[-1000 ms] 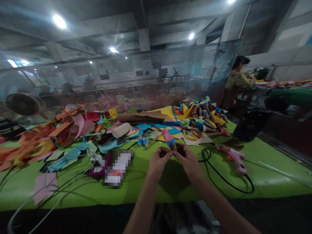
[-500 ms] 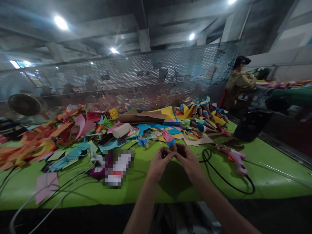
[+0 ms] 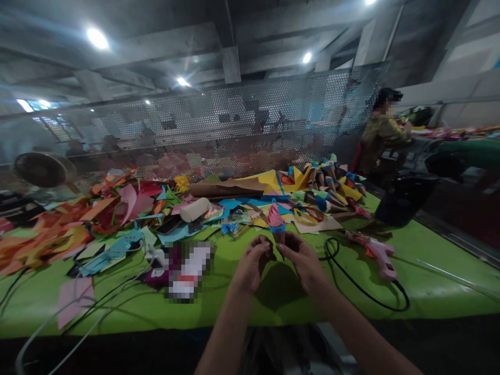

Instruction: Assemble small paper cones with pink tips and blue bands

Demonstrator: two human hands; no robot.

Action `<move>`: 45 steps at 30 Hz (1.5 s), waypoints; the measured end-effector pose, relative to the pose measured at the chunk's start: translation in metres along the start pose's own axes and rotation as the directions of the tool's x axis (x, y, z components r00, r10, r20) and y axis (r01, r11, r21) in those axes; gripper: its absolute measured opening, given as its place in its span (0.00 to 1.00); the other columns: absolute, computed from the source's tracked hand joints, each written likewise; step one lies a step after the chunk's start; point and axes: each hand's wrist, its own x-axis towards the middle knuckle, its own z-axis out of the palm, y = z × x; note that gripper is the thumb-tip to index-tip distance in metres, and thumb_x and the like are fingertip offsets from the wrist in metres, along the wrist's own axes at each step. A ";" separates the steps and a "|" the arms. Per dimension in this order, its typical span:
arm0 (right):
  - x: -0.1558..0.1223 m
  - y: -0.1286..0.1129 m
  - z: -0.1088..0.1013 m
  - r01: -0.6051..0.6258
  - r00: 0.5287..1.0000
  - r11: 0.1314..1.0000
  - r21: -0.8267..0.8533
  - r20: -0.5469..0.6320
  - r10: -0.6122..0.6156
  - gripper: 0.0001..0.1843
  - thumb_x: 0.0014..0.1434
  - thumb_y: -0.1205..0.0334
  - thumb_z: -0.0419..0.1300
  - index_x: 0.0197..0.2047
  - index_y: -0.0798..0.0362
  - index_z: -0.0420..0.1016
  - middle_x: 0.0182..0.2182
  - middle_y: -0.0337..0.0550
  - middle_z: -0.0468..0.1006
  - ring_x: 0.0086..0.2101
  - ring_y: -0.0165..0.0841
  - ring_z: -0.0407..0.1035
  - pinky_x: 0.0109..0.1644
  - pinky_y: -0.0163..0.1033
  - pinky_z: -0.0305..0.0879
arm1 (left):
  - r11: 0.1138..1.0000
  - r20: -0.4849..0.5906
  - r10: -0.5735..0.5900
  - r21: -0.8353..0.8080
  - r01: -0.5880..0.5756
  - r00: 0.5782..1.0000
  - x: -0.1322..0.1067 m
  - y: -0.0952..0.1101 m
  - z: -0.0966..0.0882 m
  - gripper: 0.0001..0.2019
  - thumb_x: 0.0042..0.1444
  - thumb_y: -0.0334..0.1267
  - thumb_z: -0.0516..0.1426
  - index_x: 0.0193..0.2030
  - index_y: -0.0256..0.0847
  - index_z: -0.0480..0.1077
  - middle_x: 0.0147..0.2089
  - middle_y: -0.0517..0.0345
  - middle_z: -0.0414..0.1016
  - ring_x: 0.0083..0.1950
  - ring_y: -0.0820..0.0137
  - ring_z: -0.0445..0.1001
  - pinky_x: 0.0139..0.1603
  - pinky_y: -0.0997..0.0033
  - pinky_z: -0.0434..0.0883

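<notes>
A small paper ice cream cone [image 3: 275,214], with a pink swirl top, a blue band and a brown pointed base, stands upright above the table's middle. My right hand [image 3: 300,260] pinches the brown base between thumb and fingers. Just left of the cone is my left hand [image 3: 253,263], apart from it, its fingers curled in toward the thumb. Whether anything small sits in those fingers is hidden. On the green table to the right lies a pink hot glue gun [image 3: 382,256] with a black cord.
Finished paper cones [image 3: 328,179] are heaped at the back right. Scissors [image 3: 308,214] lie among paper scraps. Orange and red paper [image 3: 97,208] covers the left side. A power strip [image 3: 156,273] with cables and a dark bin [image 3: 406,200] flank the work area. A person [image 3: 385,130] is beyond.
Both hands were together at the cone's base; now my left hand has come away from it. The cone has risen slightly and turned more upright in my right hand.
</notes>
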 end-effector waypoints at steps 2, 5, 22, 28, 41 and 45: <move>0.001 0.001 -0.001 0.000 1.000 1.000 -0.005 -0.009 0.000 0.20 0.45 0.51 0.73 0.40 0.48 0.77 0.39 0.41 0.81 0.42 0.39 0.73 0.51 0.45 0.67 | 0.999 -0.041 0.006 -0.049 -0.008 0.999 0.002 -0.001 -0.003 0.11 0.42 0.37 0.69 0.29 0.38 0.72 0.26 0.64 0.67 0.27 0.77 0.65 0.32 0.76 0.65; 0.002 0.001 -0.003 0.008 1.000 1.000 -0.015 -0.007 -0.008 0.21 0.46 0.49 0.73 0.41 0.48 0.77 0.40 0.42 0.81 0.42 0.41 0.73 0.51 0.47 0.68 | 0.999 -0.145 0.035 0.039 -0.029 0.989 0.007 -0.004 -0.008 0.15 0.40 0.42 0.71 0.32 0.37 0.76 0.29 0.62 0.70 0.29 0.77 0.66 0.32 0.77 0.65; -0.011 0.003 0.004 0.469 0.858 0.634 -0.615 0.146 -0.492 0.16 0.60 0.62 0.61 0.52 0.47 0.67 0.43 0.45 0.77 0.41 0.39 0.73 0.45 0.46 0.71 | 0.960 -0.190 0.078 0.280 -0.023 0.979 0.002 -0.004 -0.004 0.21 0.46 0.52 0.67 0.43 0.41 0.79 0.44 0.53 0.81 0.47 0.64 0.76 0.48 0.69 0.69; -0.022 -0.015 0.005 0.627 0.732 0.339 -0.701 0.380 -0.566 0.11 0.65 0.63 0.55 0.51 0.46 0.66 0.56 0.47 0.73 0.56 0.42 0.66 0.57 0.51 0.60 | 0.962 -0.090 0.080 0.267 -0.053 0.993 0.007 -0.003 -0.008 0.22 0.49 0.54 0.65 0.42 0.38 0.77 0.33 0.54 0.78 0.34 0.69 0.76 0.38 0.72 0.69; -0.023 -0.008 0.006 0.583 0.767 0.212 -0.784 0.446 -0.461 0.12 0.67 0.61 0.53 0.53 0.46 0.66 0.62 0.44 0.69 0.56 0.41 0.67 0.58 0.51 0.59 | 0.980 -0.135 0.060 0.194 -0.033 0.989 0.005 -0.002 -0.004 0.23 0.40 0.53 0.70 0.37 0.37 0.78 0.28 0.60 0.74 0.29 0.74 0.70 0.35 0.74 0.66; -0.023 -0.008 0.005 0.589 0.761 0.225 -0.776 0.440 -0.478 0.16 0.65 0.62 0.55 0.55 0.45 0.66 0.61 0.44 0.69 0.56 0.43 0.67 0.59 0.52 0.59 | 0.974 -0.125 0.055 0.224 -0.026 0.991 0.005 -0.003 -0.007 0.22 0.44 0.53 0.68 0.37 0.36 0.78 0.28 0.58 0.74 0.29 0.73 0.70 0.35 0.73 0.66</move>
